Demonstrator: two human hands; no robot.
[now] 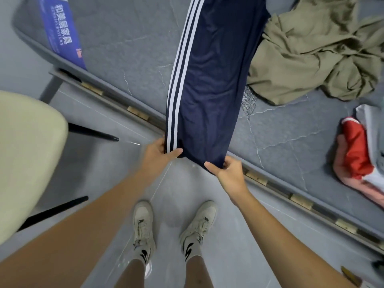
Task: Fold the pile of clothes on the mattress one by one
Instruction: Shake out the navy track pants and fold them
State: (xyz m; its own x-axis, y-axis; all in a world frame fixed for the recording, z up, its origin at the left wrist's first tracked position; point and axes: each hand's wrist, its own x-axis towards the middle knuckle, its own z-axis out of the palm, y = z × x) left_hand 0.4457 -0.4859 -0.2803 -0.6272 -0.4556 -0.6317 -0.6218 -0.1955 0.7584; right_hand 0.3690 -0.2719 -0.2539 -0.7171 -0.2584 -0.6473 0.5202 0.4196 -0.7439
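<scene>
Navy trousers point(209, 84) with white side stripes stretch lengthwise across the grey mattress point(128, 44), their near end hanging over its edge. My left hand point(162, 153) pinches the striped corner of that end. My right hand point(226, 169) grips the other corner. A crumpled olive-khaki garment point(315, 53) lies to the right of the trousers. A red, pink and grey bundle of clothes point(357, 154) sits at the far right edge.
A blue printed label point(62, 32) is on the mattress at the far left. A cream chair point(27, 154) with black legs stands on the grey floor to my left. My feet in pale sneakers point(174, 227) are close to the bed frame point(301, 201).
</scene>
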